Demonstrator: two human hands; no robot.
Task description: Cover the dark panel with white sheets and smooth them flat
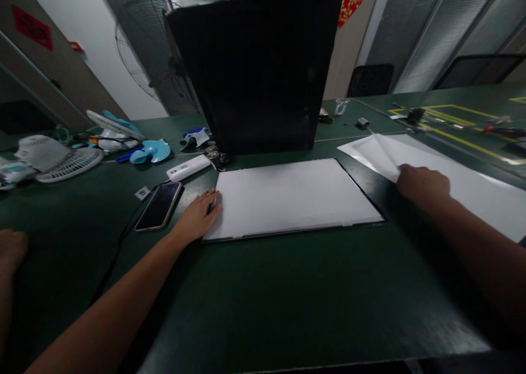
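A flat white panel [291, 198] with a thin dark frame lies on the green table. On its left edge rests my left hand [204, 212], fingers extended and thumb apart, holding nothing. At the right, my right hand [423, 186] is closed on the near-left edge of a thin white sheet [460, 171]. That sheet is creased at its far-left part, and it lies over the table beside the panel; whether there is more than one layer I cannot tell. Behind the panel a large black screen panel [263, 67] stands upright, leaning slightly.
Left of my left hand are a phone [159, 206] and a white power strip-like bar [189, 168]. Fan parts [69, 157] and a blue fan blade [151, 151] lie farther left. Another person's hand [10, 248] shows at the left edge. A clear cup [341, 106] stands at the back.
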